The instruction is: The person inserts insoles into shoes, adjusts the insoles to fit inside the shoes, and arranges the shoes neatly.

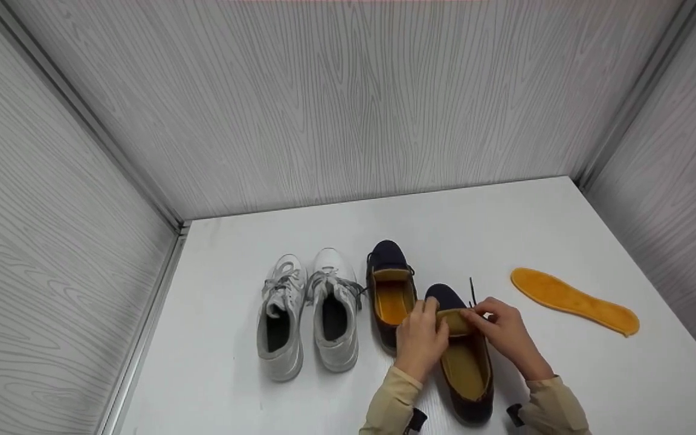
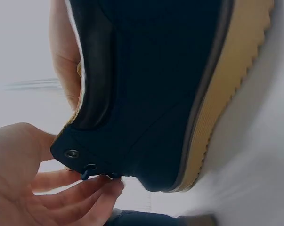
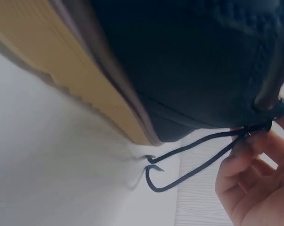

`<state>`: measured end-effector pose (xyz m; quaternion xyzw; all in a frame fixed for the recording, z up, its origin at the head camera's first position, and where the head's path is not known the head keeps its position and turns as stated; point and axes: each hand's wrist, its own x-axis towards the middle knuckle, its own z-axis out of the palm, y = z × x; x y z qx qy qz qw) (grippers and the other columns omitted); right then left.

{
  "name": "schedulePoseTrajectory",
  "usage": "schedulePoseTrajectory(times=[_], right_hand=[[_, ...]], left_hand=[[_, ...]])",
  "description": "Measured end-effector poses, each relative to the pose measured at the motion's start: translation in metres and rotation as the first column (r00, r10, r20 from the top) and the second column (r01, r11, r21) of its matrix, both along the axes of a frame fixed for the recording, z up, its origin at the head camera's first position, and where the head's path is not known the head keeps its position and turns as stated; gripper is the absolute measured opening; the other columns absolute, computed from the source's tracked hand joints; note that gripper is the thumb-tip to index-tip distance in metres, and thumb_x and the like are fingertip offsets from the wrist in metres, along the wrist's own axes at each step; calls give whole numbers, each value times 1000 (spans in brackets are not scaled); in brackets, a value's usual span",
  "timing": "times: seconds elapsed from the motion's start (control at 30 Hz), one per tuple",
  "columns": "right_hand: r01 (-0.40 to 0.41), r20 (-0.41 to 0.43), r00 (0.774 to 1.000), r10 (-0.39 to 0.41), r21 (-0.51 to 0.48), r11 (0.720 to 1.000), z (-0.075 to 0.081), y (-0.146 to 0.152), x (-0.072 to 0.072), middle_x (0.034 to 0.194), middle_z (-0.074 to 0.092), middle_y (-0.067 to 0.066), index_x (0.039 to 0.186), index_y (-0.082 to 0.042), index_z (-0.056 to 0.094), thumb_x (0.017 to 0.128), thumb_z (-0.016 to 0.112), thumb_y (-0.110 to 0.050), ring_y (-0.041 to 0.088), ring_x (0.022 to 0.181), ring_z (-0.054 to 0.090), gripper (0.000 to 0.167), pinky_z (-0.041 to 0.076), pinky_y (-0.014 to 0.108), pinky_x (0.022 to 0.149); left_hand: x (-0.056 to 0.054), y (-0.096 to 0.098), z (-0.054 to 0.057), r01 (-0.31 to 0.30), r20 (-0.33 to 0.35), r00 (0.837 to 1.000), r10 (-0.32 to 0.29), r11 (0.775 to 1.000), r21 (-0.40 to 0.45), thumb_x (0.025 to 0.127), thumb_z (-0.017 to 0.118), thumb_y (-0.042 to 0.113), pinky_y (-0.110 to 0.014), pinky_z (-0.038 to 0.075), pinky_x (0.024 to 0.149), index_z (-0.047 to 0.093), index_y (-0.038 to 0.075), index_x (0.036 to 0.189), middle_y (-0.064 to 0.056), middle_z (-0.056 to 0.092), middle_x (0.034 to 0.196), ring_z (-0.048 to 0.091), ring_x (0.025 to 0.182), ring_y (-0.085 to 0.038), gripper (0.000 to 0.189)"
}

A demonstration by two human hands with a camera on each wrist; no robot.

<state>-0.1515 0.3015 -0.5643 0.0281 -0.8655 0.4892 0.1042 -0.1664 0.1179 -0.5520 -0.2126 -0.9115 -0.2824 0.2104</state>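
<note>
A dark blue lace-up shoe (image 1: 472, 409) with a tan lining stands between both hands, toe pointing away. My left hand (image 1: 422, 339) holds the left side of its opening; in the left wrist view the thumb and fingers pinch the shoe's upper (image 2: 151, 84) beside the eyelets. On the other side, my right hand (image 1: 508, 332) pinches the tongue edge from above. The right wrist view shows its fingers at the knot of a dark lace (image 3: 198, 181), whose two ends hang loose below.
The matching dark shoe (image 1: 388, 255), with an orange insole (image 1: 391, 302) inside, stands just left of the held one. Further left is a pair of white sneakers (image 1: 337, 356). A loose orange insole (image 1: 571, 300) lies to the right on the white table (image 1: 215, 326). Wood-grain panels (image 1: 348, 109) enclose the table.
</note>
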Motion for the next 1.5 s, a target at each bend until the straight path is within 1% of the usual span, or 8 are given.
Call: schedulePoseTrajectory(times=[0.23, 0.4, 0.53, 0.67, 0.87, 1.1, 1.3, 1.5], right_hand=[[-60, 117, 991, 61, -15, 998, 7, 10, -2, 75, 54, 4, 88, -12, 68, 102, 56, -27, 13, 54, 49, 24, 47, 28, 50], [-79, 104, 992, 77, 11, 997, 10, 24, -4, 78, 60, 8, 94, -7, 69, 103, 55, -22, 10, 48, 47, 22, 46, 27, 48], [36, -2, 999, -37, 187, 982, 9, 42, -10, 89, 66, 10, 96, -5, 71, 98, 60, -12, 14, 54, 50, 14, 46, 30, 54], [180, -54, 984, -172, 363, 914, 4, 72, -14, 108, 60, 22, 108, 5, 67, 93, 61, -8, 32, 76, 58, 21, 49, 46, 69], [138, 152, 961, -231, 461, 877, -4, 124, -7, 133, 32, 38, 135, 14, 44, 93, 56, -14, 52, 96, 53, 52, 46, 62, 79], [-42, 352, 925, -147, 477, 878, -4, 151, -5, 144, 11, 47, 145, 17, 24, 93, 58, -20, 64, 112, 42, 72, 36, 71, 92], [-109, 427, 897, -114, 465, 879, -10, 157, -1, 140, 13, 50, 145, 17, 24, 85, 54, -12, 66, 113, 37, 73, 34, 73, 91], [-57, 336, 928, -161, 555, 830, -15, 156, 2, 108, 39, 38, 127, 11, 44, 84, 59, -14, 47, 79, 54, 52, 45, 59, 67]], left_hand=[[-8, 10, 8, 16, -170, 984, -51, 980, -197, 86, 75, 27, -29, 48, 50, 67, 19, 93, 1, 62, 78, 63, 66, -16, 13], [-11, 12, 11, 11, -141, 989, -46, 972, -234, 85, 76, 28, -30, 47, 49, 66, 17, 85, 1, 63, 74, 63, 63, -16, 15], [-13, 11, 12, 33, -94, 994, -56, 973, -228, 86, 75, 24, -29, 48, 48, 64, 14, 87, 0, 63, 75, 63, 64, -17, 15], [-15, 10, 12, 52, -63, 996, -67, 976, -210, 87, 75, 20, -30, 50, 51, 63, 11, 89, -2, 62, 75, 64, 65, -18, 15], [-17, 10, 12, 105, -9, 994, -110, 969, -224, 90, 72, 19, -30, 51, 55, 61, 9, 92, -4, 63, 78, 65, 67, -20, 15], [-18, 7, 13, 130, 31, 991, -127, 970, -207, 91, 70, 17, -33, 53, 56, 61, 8, 93, -5, 64, 79, 67, 68, -23, 13], [-18, 6, 16, 148, 50, 989, -141, 967, -209, 92, 68, 18, -31, 52, 55, 61, 10, 91, -4, 63, 78, 66, 68, -22, 10], [-18, 4, 19, 154, 54, 988, -145, 964, -218, 90, 67, 18, -30, 49, 51, 63, 14, 89, -3, 61, 76, 65, 65, -21, 6]])
